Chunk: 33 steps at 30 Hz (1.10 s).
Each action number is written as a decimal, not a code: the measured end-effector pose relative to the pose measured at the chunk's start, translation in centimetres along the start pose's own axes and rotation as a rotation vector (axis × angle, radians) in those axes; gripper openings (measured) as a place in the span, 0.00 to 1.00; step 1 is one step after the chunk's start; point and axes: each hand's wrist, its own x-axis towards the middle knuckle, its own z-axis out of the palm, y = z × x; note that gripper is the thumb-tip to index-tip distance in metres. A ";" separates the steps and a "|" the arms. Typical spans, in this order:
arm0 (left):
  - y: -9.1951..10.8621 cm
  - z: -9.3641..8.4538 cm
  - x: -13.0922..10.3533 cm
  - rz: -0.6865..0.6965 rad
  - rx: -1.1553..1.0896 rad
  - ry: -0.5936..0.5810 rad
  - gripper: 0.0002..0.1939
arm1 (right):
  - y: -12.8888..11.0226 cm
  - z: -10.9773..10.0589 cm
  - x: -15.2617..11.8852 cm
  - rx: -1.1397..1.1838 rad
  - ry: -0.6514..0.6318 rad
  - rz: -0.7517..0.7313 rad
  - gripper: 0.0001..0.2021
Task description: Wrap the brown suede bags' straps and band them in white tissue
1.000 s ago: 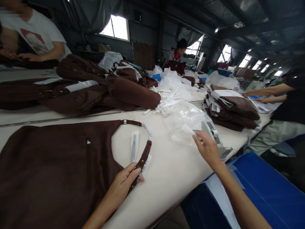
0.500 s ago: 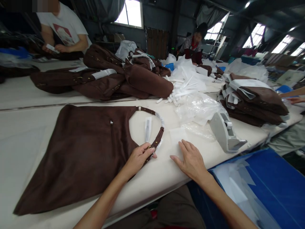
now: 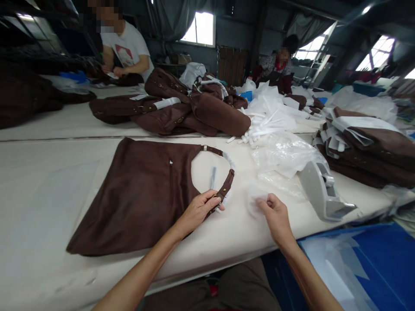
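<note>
A brown handbag (image 3: 145, 194) lies flat on the pale table, its strap looping to the right. Part of the strap (image 3: 228, 183) is wrapped in white film. My left hand (image 3: 197, 211) is closed around the strap's near end, where a metal buckle shows. Inside the strap loop lies a small clear-and-white strip (image 3: 212, 176). To the right, my right hand (image 3: 275, 214) pinches a thin translucent white sheet (image 3: 257, 199) by its edge, the sheet lifted and slightly blurred.
A grey tape dispenser (image 3: 319, 190) stands to the right, beside crumpled clear plastic (image 3: 285, 153). Brown bags are heaped at the back (image 3: 181, 108) and stacked at the right (image 3: 372, 147). White tubes (image 3: 259, 127) lie between. Below the table edge is a blue bin (image 3: 382, 259). Two people work across the table.
My right hand has gone from open above the table to pinching the thin white sheet and lifting it. My left hand keeps hold of the strap. The view has swung left.
</note>
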 end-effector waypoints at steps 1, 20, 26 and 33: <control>0.5 -0.1 -0.1 -0.006 -0.011 0.006 0.22 | -0.4 1.2 -0.1 0.167 -0.026 0.057 0.12; 0.5 0.6 -0.3 -0.015 -0.118 0.108 0.16 | -4.0 8.8 -0.8 0.794 -0.423 0.227 0.16; -1.9 1.1 0.5 -0.129 -0.244 0.345 0.34 | -3.7 9.6 -1.0 0.839 -0.377 0.190 0.24; -1.4 0.7 0.5 -0.149 -0.392 0.415 0.52 | -3.3 9.8 -1.4 0.921 -0.307 0.240 0.22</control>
